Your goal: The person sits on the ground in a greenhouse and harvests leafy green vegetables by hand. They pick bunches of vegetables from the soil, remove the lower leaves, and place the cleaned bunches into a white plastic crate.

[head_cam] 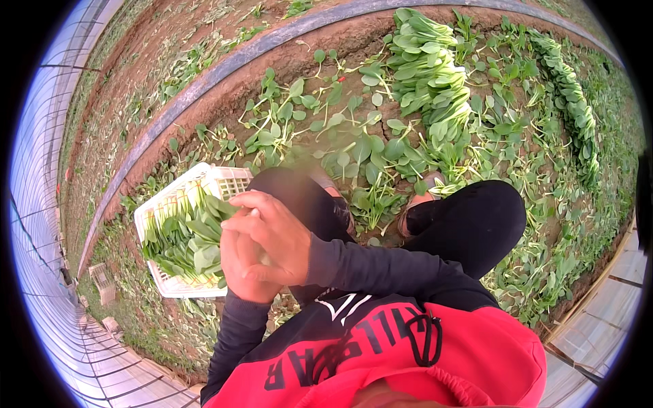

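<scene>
Both hands are together around a bunch of leafy greens point(206, 229), whose leaves stick out to the left over a white plastic crate. My left hand point(240, 262) is underneath, wrapped around the stems. Across it lies my right hand point(283, 242), its fingers curled over the left hand and the stem end, which is mostly hidden between the palms. The white plastic crate point(176, 295) holds rows of bundled greens with pale stems and thin red bands. It stands beside the knee on the left.
A long heap of picked greens point(433, 76) lies ahead of the feet. Another row of greens point(574, 107) lies farther right. Loose plants point(377, 204) are scattered between the feet. A grey pipe or hose point(214, 79) curves along the bed's edge. A second crate point(103, 283) stands at far left.
</scene>
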The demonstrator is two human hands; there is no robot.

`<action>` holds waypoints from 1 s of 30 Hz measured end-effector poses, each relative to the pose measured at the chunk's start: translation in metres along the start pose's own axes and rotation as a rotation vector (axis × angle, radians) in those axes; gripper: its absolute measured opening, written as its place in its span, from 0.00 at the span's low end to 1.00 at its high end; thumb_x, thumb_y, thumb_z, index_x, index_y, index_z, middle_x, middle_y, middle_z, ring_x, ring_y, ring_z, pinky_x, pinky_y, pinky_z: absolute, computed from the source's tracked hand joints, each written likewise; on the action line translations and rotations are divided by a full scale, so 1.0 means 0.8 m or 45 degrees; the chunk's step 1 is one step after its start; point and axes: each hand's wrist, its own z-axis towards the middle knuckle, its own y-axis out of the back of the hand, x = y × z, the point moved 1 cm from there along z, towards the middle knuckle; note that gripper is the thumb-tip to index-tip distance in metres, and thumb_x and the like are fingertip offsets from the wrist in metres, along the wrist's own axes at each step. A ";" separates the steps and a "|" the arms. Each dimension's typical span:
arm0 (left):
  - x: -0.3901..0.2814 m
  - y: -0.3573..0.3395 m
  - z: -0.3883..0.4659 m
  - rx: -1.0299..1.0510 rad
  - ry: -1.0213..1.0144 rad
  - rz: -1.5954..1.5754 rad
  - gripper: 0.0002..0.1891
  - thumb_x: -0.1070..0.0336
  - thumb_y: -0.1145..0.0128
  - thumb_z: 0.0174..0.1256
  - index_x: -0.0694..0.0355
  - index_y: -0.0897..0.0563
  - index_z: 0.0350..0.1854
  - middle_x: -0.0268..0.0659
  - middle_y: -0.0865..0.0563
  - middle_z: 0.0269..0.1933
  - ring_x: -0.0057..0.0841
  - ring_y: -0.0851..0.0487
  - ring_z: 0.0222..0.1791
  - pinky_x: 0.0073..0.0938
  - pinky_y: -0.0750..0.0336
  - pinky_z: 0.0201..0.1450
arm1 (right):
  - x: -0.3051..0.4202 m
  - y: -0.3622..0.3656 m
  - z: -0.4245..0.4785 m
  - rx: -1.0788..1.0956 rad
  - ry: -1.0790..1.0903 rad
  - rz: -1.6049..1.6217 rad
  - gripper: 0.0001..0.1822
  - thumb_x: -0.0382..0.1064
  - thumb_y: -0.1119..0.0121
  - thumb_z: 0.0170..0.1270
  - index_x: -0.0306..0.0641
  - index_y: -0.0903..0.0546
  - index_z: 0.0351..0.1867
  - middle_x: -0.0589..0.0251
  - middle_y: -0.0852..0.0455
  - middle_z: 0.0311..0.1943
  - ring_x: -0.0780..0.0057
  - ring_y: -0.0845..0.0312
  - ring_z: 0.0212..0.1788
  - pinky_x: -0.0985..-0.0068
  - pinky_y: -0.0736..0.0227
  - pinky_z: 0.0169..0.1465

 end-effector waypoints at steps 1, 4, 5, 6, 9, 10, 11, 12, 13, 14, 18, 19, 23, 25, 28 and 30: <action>-0.002 0.007 -0.002 0.132 0.161 -0.064 0.43 0.66 0.25 0.46 0.63 0.31 0.69 0.54 0.22 0.62 0.54 0.21 0.60 0.48 0.26 0.62 | -0.020 0.000 0.011 -0.022 0.071 0.058 0.26 0.54 0.39 0.72 0.37 0.25 0.61 0.46 0.24 0.60 0.49 0.27 0.64 0.55 0.34 0.69; 0.010 0.005 -0.014 0.046 0.053 -0.076 0.56 0.68 0.20 0.37 0.56 0.39 0.74 0.57 0.26 0.66 0.54 0.23 0.62 0.50 0.28 0.65 | -0.131 0.061 0.044 -0.053 -0.610 0.395 0.14 0.40 0.32 0.67 0.36 0.18 0.50 0.59 0.14 0.38 0.67 0.16 0.43 0.68 0.22 0.50; 0.015 0.006 -0.012 0.079 0.082 -0.084 0.57 0.67 0.20 0.37 0.54 0.40 0.75 0.57 0.26 0.67 0.53 0.23 0.62 0.50 0.28 0.66 | -0.209 0.090 0.049 -0.232 -0.896 0.422 0.09 0.34 0.31 0.65 0.36 0.16 0.43 0.65 0.13 0.31 0.73 0.15 0.36 0.73 0.21 0.43; 0.019 0.009 -0.008 0.112 0.105 -0.095 0.58 0.66 0.19 0.37 0.52 0.41 0.75 0.57 0.27 0.67 0.53 0.23 0.62 0.50 0.28 0.66 | -0.286 0.135 0.054 -0.467 -0.979 0.197 0.04 0.31 0.31 0.64 0.35 0.16 0.37 0.64 0.13 0.30 0.76 0.17 0.33 0.76 0.21 0.39; 0.041 0.010 -0.014 0.091 0.169 -0.097 0.49 0.60 0.23 0.47 0.48 0.39 0.73 0.57 0.27 0.68 0.52 0.23 0.64 0.51 0.29 0.68 | -0.472 0.260 0.034 -0.300 -1.021 -0.713 0.05 0.34 0.30 0.59 0.40 0.16 0.35 0.60 0.14 0.34 0.66 0.15 0.36 0.67 0.19 0.45; 0.050 0.007 -0.020 0.071 0.209 -0.098 0.47 0.58 0.25 0.50 0.46 0.39 0.72 0.57 0.27 0.68 0.52 0.24 0.65 0.51 0.30 0.69 | -0.519 0.285 0.031 -0.224 -1.041 -0.812 0.06 0.33 0.31 0.59 0.41 0.16 0.36 0.60 0.15 0.36 0.63 0.15 0.38 0.65 0.19 0.46; 0.057 0.005 -0.026 0.047 0.259 -0.106 0.39 0.57 0.31 0.58 0.46 0.38 0.71 0.56 0.27 0.68 0.52 0.24 0.65 0.51 0.30 0.69 | -0.557 0.299 0.031 -0.146 -1.070 -0.908 0.06 0.33 0.32 0.58 0.42 0.16 0.37 0.59 0.15 0.37 0.60 0.14 0.40 0.63 0.19 0.47; 0.062 0.004 -0.033 0.023 0.312 -0.112 0.31 0.57 0.37 0.66 0.46 0.37 0.69 0.56 0.26 0.67 0.52 0.24 0.65 0.51 0.30 0.70 | -0.587 0.305 0.034 -0.037 -1.016 -1.017 0.07 0.33 0.32 0.59 0.42 0.16 0.38 0.58 0.16 0.39 0.58 0.15 0.42 0.61 0.20 0.48; 0.063 0.005 -0.037 0.001 0.369 -0.119 0.28 0.57 0.41 0.69 0.45 0.36 0.69 0.56 0.25 0.67 0.51 0.23 0.65 0.52 0.31 0.70 | -0.604 0.300 0.043 0.079 -0.958 -1.111 0.07 0.34 0.33 0.59 0.43 0.17 0.39 0.57 0.16 0.41 0.56 0.15 0.44 0.59 0.20 0.49; 0.064 0.003 -0.042 -0.012 0.432 -0.133 0.24 0.57 0.45 0.72 0.44 0.35 0.68 0.55 0.25 0.66 0.51 0.23 0.65 0.53 0.31 0.71 | -0.620 0.295 0.047 0.205 -0.963 -1.169 0.06 0.36 0.36 0.63 0.42 0.17 0.40 0.55 0.17 0.42 0.54 0.15 0.45 0.57 0.19 0.49; 0.068 -0.002 -0.040 -0.116 0.516 -0.250 0.17 0.56 0.54 0.78 0.42 0.32 0.65 0.54 0.23 0.65 0.50 0.22 0.64 0.55 0.34 0.73 | -0.678 0.302 0.049 0.423 -0.874 -1.381 0.06 0.35 0.43 0.67 0.40 0.18 0.41 0.52 0.17 0.42 0.50 0.15 0.45 0.56 0.18 0.48; 0.070 0.000 -0.036 -0.110 0.500 -0.235 0.16 0.56 0.54 0.78 0.41 0.32 0.65 0.54 0.23 0.65 0.49 0.22 0.64 0.56 0.35 0.74 | -0.681 0.304 0.052 0.428 -0.841 -1.367 0.06 0.36 0.43 0.66 0.39 0.18 0.41 0.51 0.17 0.42 0.50 0.15 0.44 0.56 0.18 0.48; 0.075 0.002 -0.034 -0.036 0.476 -0.259 0.16 0.56 0.54 0.78 0.40 0.31 0.64 0.53 0.23 0.65 0.48 0.22 0.64 0.56 0.36 0.74 | -0.666 0.314 0.042 0.431 -0.882 -1.333 0.08 0.37 0.40 0.64 0.37 0.18 0.40 0.50 0.16 0.42 0.49 0.15 0.43 0.55 0.19 0.48; 0.073 -0.001 -0.026 -0.013 0.450 -0.297 0.16 0.56 0.54 0.78 0.40 0.32 0.64 0.53 0.23 0.65 0.47 0.22 0.64 0.57 0.36 0.75 | -0.651 0.318 0.037 0.390 -0.968 -1.300 0.07 0.37 0.39 0.63 0.38 0.18 0.40 0.50 0.15 0.42 0.48 0.15 0.43 0.54 0.20 0.48; 0.068 0.001 -0.017 0.040 0.316 -0.235 0.19 0.59 0.52 0.77 0.43 0.35 0.66 0.54 0.23 0.65 0.49 0.21 0.63 0.57 0.35 0.74 | -0.627 0.320 0.030 0.293 -0.935 -1.239 0.05 0.36 0.39 0.63 0.44 0.17 0.39 0.54 0.14 0.42 0.48 0.15 0.44 0.55 0.20 0.49; 0.063 0.000 -0.011 0.053 0.263 -0.179 0.22 0.60 0.48 0.75 0.44 0.37 0.68 0.55 0.24 0.65 0.50 0.21 0.63 0.57 0.34 0.73 | -0.607 0.322 0.040 0.259 -0.964 -1.285 0.04 0.36 0.39 0.63 0.47 0.15 0.38 0.57 0.14 0.43 0.50 0.15 0.45 0.57 0.20 0.50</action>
